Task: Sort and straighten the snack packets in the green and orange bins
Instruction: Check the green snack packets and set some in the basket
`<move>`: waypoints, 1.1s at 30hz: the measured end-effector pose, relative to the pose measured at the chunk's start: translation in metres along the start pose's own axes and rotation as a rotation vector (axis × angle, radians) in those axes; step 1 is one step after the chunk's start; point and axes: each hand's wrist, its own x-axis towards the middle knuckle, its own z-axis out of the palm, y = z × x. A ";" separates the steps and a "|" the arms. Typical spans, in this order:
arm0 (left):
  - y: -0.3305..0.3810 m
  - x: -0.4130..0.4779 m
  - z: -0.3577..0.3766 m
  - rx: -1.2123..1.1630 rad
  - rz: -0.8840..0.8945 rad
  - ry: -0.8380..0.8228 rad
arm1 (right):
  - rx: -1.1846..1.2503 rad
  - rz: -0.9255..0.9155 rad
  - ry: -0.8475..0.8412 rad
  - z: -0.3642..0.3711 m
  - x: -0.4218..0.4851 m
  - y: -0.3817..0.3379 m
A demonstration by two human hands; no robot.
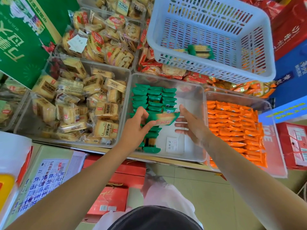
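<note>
green packet [163,118] held level, orange packets [232,125] rowed

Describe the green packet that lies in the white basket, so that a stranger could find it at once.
Look at the big pale slotted basket at the top right. On its floor lies one green-ended packet, flat. Unlike the green packets packed in rows in the clear bin below, it lies loose, outside any row.

The middle bin [191,90] holds packets [154,98] in rows along its left half and a card [173,144] at its near right; a held packet [164,118] is above the rows. The right bin [273,146] beside it is full. The left bin [126,75] holds loose packs [74,103]. Behind, a basket [216,70] rests on heaped snacks [174,72].
</note>
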 end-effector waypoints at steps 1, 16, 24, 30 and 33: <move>0.002 0.000 0.000 0.066 0.049 -0.004 | 0.057 0.046 -0.035 0.000 0.000 -0.001; 0.005 0.009 0.003 -0.559 -0.343 -0.083 | 0.324 -0.228 -0.032 0.000 0.010 0.003; 0.000 0.024 0.004 -0.153 -0.200 -0.136 | 0.247 -0.256 -0.012 -0.009 0.026 0.003; 0.000 0.062 0.009 0.649 0.097 -0.172 | 0.180 -0.423 0.202 -0.025 0.051 -0.010; -0.004 0.084 0.020 0.876 0.054 -0.282 | 0.076 -0.440 0.242 -0.028 0.064 -0.016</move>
